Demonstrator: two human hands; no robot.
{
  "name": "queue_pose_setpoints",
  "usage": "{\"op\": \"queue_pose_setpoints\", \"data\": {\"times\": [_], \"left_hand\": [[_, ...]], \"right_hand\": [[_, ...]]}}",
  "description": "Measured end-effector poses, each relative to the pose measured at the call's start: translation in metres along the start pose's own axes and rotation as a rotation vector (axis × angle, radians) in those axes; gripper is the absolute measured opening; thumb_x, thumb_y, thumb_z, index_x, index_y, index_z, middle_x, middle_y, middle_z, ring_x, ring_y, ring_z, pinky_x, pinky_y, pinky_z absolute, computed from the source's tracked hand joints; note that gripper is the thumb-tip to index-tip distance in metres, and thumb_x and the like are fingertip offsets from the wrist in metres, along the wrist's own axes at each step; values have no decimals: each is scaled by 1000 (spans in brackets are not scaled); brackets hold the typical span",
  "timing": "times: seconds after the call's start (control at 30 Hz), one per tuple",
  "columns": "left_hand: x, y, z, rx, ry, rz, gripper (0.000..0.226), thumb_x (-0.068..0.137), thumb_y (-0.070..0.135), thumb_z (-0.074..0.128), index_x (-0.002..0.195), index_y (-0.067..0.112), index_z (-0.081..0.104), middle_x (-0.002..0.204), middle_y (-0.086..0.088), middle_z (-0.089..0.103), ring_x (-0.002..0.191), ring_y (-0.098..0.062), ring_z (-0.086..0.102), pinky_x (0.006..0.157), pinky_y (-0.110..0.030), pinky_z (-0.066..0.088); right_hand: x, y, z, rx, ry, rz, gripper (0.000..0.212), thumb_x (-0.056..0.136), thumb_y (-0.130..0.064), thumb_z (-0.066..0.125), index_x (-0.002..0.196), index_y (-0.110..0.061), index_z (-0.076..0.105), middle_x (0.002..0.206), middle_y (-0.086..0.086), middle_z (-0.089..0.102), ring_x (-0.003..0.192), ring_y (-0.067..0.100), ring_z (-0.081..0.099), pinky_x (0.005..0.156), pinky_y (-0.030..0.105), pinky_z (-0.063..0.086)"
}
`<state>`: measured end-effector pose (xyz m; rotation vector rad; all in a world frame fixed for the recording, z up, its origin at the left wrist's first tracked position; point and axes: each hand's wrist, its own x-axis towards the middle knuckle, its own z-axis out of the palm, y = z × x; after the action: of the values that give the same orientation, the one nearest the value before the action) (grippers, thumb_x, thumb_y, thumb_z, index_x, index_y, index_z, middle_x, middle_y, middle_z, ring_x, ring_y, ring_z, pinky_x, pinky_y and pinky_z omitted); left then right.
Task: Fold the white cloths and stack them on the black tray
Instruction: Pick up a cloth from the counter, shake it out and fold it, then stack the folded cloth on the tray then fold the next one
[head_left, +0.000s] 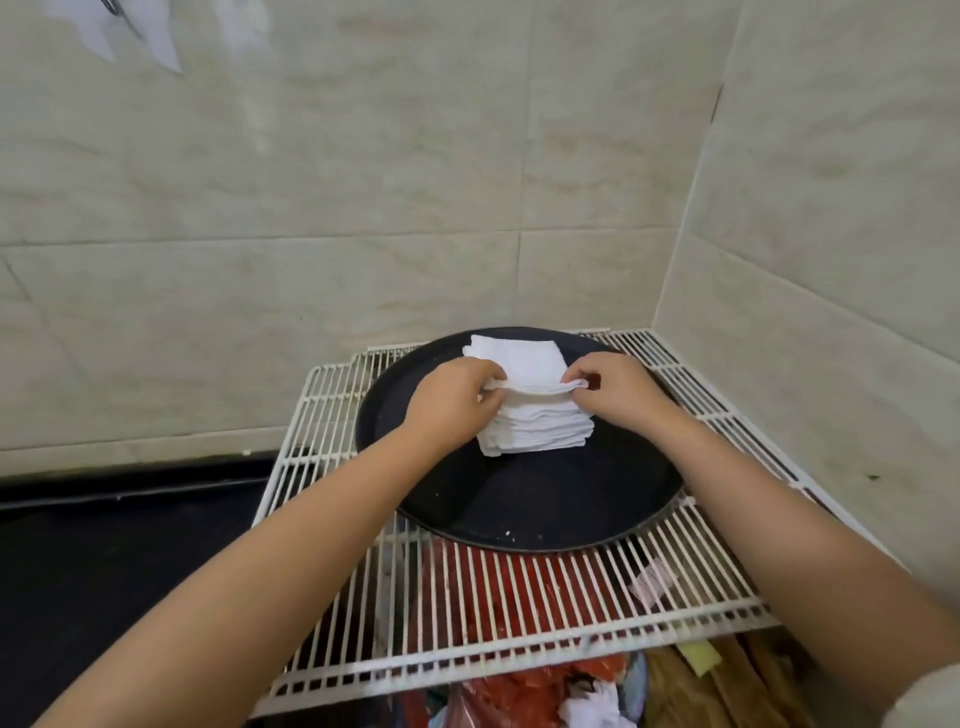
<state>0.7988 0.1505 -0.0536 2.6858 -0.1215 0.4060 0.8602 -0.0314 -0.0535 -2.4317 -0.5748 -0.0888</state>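
Black tray (519, 499) sits on the white wire rack (701, 587), toward its far right corner. A stack of folded white cloths (535, 426) occupies the tray's far half. Left hand (452, 395) and right hand (618, 387) each pinch an end of the top cloth (524, 358), half-folded on the stack.

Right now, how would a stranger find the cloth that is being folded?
Find the round black tray on the white wire rack. A pile of white cloths sits on it. The top cloth is the only one both hands pinch.
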Motion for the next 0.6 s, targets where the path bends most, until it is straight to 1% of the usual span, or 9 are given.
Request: {"op": "queue_pose_setpoints", "data": {"times": [0.03, 0.07, 0.17, 0.23, 0.3, 0.37, 0.43, 0.53, 0.6], "left_hand": [[-2, 0, -1, 11, 13, 2, 30, 92, 21, 53, 120, 13, 60, 116, -5, 64, 102, -20, 59, 81, -27, 43], [-4, 0, -1, 32, 16, 11, 30, 92, 22, 52, 120, 14, 60, 116, -4, 64, 102, -20, 59, 81, -27, 43], [-13, 1, 3, 111, -66, 61, 34, 94, 25, 49, 126, 16, 55, 125, -2, 60, 112, -20, 56, 89, -30, 44], [-20, 1, 3, 126, -102, 69, 38, 95, 24, 45, 132, 17, 49, 136, -2, 52, 121, -20, 51, 95, -33, 45], [-32, 0, -6, 144, -92, 56, 42, 96, 21, 42, 138, 18, 40, 145, -2, 40, 127, -22, 45, 97, -36, 45], [-47, -9, -25, 209, -51, 13, 42, 96, 21, 41, 137, 15, 40, 145, -7, 37, 127, -27, 44, 97, -40, 44], [-70, -29, -53, 306, -11, -47, 37, 94, 21, 41, 129, 10, 47, 139, -12, 43, 122, -33, 46, 98, -42, 43], [-130, -84, -107, 396, 8, -199, 35, 94, 23, 41, 126, 9, 46, 133, -14, 46, 120, -34, 46, 94, -42, 42], [-182, -125, -146, 466, 25, -289, 37, 96, 25, 40, 129, 10, 45, 133, -11, 48, 120, -31, 46, 92, -40, 43]], "right_hand": [[-1, 0, -2, 4, -5, -5, 22, 78, 3, 52, 91, -3, 69, 88, 1, 59, 80, 13, 52, 60, 3, 35], [-2, 0, -3, 9, -20, -1, 21, 78, 3, 52, 89, -3, 69, 85, 0, 59, 78, 14, 52, 60, 6, 35], [-5, -1, -4, -45, -123, 53, 22, 77, 2, 52, 91, -5, 68, 83, 1, 59, 79, 17, 54, 62, 21, 40], [-6, -7, -6, -172, -215, 80, 26, 77, -3, 52, 99, -8, 66, 92, 2, 59, 91, 19, 57, 71, 25, 40], [-8, -25, -5, -318, -227, 104, 31, 79, -10, 53, 109, -11, 62, 112, 7, 60, 109, 24, 54, 83, 26, 41], [-13, -59, 0, -429, -166, 109, 36, 83, -20, 53, 118, -13, 57, 127, 9, 54, 118, 29, 49, 94, 35, 42], [-21, -107, 14, -488, -127, 50, 34, 86, -23, 52, 118, -12, 57, 126, 13, 55, 115, 33, 51, 93, 39, 43], [-38, -191, 54, -461, -85, -109, 30, 85, -20, 52, 111, -8, 60, 118, 17, 61, 108, 36, 55, 85, 36, 46], [-51, -249, 91, -407, -89, -227, 34, 84, -20, 52, 116, -11, 58, 124, 17, 58, 113, 36, 53, 91, 37, 45]]}}
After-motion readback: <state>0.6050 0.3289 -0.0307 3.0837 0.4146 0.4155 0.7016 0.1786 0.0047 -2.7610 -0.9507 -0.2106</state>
